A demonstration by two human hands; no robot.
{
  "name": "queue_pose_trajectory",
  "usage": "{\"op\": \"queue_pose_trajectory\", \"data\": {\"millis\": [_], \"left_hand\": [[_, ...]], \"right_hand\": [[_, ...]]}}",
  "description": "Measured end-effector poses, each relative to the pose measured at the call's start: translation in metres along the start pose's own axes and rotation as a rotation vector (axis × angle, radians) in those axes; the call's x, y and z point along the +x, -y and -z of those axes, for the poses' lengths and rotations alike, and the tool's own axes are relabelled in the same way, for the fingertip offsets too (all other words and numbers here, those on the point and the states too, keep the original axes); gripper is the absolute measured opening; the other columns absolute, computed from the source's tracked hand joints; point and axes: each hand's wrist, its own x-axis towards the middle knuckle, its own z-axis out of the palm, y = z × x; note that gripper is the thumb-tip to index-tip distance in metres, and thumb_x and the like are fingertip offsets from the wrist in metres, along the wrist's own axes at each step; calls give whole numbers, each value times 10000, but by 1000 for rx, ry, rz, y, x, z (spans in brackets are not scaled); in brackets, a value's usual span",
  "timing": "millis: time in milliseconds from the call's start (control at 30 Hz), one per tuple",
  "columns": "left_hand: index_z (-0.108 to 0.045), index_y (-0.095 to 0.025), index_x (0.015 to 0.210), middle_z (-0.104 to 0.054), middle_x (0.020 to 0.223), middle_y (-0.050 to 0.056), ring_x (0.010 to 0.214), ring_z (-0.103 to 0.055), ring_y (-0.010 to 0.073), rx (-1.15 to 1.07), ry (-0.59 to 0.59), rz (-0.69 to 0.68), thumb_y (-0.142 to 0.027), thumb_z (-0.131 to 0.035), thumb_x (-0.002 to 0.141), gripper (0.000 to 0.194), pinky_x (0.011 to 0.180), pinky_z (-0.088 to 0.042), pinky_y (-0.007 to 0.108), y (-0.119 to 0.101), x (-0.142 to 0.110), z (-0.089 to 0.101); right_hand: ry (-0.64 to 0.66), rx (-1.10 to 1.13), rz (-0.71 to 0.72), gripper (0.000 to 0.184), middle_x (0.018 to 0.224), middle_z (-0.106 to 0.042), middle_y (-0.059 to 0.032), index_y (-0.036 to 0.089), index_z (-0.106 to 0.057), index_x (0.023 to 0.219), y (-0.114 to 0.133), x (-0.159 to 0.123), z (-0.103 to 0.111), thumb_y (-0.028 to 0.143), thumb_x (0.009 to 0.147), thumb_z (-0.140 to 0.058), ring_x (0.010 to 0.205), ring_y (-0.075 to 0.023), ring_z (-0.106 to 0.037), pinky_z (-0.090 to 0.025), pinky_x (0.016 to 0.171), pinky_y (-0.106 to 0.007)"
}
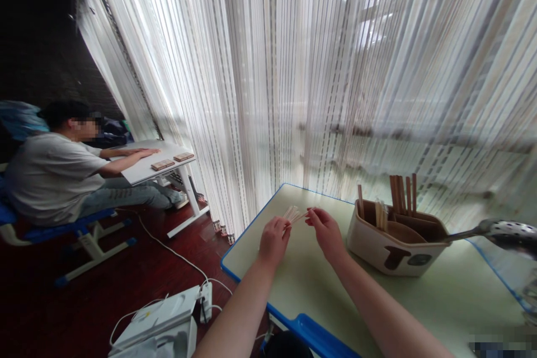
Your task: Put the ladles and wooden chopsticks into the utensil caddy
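Note:
My left hand (274,238) is closed around a small bundle of thin pale wooden sticks (291,213), whose ends fan out above its fingers. One stick points right towards my right hand (325,230), which pinches its tip between thumb and fingers. Both hands are above the pale, blue-edged table (310,291). To the right of my right hand stands a cream divided utensil holder (369,251). In it are several chopsticks (403,196), a cluster of thin sticks (381,215) in clear wrap, and a metal slotted spoon (503,230) leaning out to the right.
A sheer striped curtain (268,78) hangs behind the table. At left, a seated person (59,173) rests both hands on a white table (142,165) with two small flat brown packs (163,164). A white box (157,319) and a power strip (206,301) with cables lie on the floor.

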Motion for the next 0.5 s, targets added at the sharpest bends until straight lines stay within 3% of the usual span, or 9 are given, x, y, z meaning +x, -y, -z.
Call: {"op": "queue_pose_trajectory", "data": {"millis": [167,300,500], "left_hand": [[-574,-192,994,-626,910,59,865,-588,171,-169,-64,-79,-229,-500,842,173,787,-485,320,-6,-1,-3],[-613,-190,941,-650,894,53,836,-603,155,-285,-114,-39,-221,-487,851,158,770,-494,297,-19,7,-5],[-649,-177,845,-662,798,33,730,-608,138,-443,-4,52,-276,-541,819,149,672,-504,255,-56,39,-7]], "right_hand": [[13,-171,228,290,855,-674,-70,176,-623,876,43,-5,7,432,817,-500,770,-187,-631,-496,720,-320],[24,-265,341,223,884,-678,-67,193,-624,883,65,-7,14,369,838,-495,801,-187,-641,-505,744,-322],[21,-316,478,153,929,-685,-64,211,-621,882,98,-6,41,317,829,-523,849,-191,-649,-516,783,-329]]}}
